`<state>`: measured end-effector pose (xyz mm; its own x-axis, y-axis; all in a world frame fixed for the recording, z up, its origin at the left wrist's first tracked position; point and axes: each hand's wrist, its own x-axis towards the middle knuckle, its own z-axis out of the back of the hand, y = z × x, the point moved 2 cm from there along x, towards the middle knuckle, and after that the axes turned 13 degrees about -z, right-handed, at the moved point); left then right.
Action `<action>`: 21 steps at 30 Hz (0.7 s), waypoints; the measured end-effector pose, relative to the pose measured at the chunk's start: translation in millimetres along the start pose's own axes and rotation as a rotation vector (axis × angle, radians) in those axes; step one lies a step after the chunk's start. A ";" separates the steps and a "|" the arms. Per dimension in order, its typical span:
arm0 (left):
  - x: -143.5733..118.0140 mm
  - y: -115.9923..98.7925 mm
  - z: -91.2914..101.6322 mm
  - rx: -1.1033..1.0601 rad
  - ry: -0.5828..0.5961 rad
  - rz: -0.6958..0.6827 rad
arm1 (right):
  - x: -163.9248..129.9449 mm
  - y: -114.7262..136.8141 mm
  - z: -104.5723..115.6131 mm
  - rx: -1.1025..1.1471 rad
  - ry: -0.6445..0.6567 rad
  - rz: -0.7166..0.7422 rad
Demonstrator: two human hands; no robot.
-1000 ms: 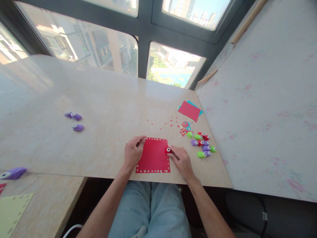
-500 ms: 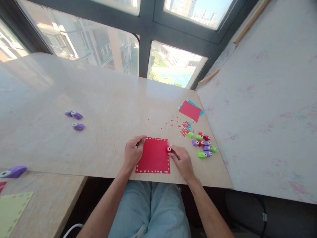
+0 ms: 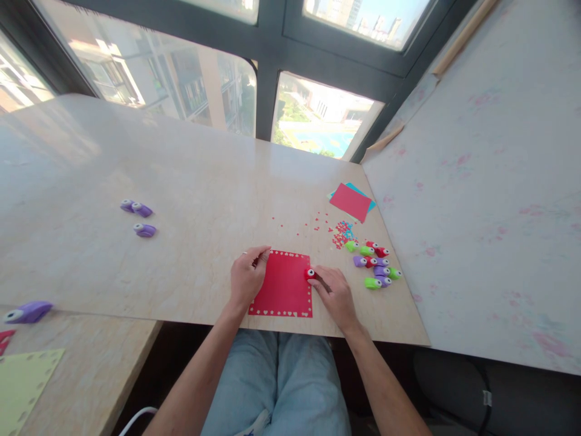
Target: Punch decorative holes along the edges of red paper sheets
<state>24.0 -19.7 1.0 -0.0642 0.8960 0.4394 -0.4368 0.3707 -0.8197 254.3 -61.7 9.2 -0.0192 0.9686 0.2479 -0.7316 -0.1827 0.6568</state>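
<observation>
View shifts slightly; left hand [image 3: 247, 278] still pinches one red paper sheet [image 3: 285, 284], right hand [image 3: 334, 297] one red craft punch [image 3: 310, 274]; four purple punches [image 3: 146, 231] lie leftward.

Cam view's shifted slightly vs. 1s ago, w/ far-L purple punch [image 3: 31, 312] further R.

A wide stretch of tabletop [image 3: 204, 175] lies open between the three purple punches [image 3: 141, 209] on the left and the left hand [image 3: 249, 275], reaching to the window frame [image 3: 267, 91] on the far side and giving a hand room to pass. On the right, the cluster of coloured punches [image 3: 380, 271] crowds the gap between the right hand [image 3: 334, 295] and the floral wall [image 3: 490, 181], with paper cut-outs [image 3: 342, 234] and a card stack [image 3: 350, 202] farther off. Only a narrow strip separates the red sheet [image 3: 285, 287] from the tabletop's near edge.
</observation>
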 end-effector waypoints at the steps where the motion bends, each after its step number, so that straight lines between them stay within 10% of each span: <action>1: 0.3 0.0 -0.1 0.001 0.001 -0.001 | -0.1 -0.2 0.0 0.001 0.000 0.001; 13: 1.1 -1.8 1.5 -0.003 -0.007 0.003 | -1.3 -1.1 2.0 0.096 0.005 -0.064; 21: 1.5 -2.4 2.1 -0.003 -0.006 -0.010 | -6.5 -9.9 9.7 0.441 -0.135 -0.430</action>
<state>23.1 -19.8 4.4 -0.0651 0.8910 0.4493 -0.4346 0.3800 -0.8165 268.3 -67.9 8.0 0.3212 0.9464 -0.0352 -0.3048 0.1385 0.9423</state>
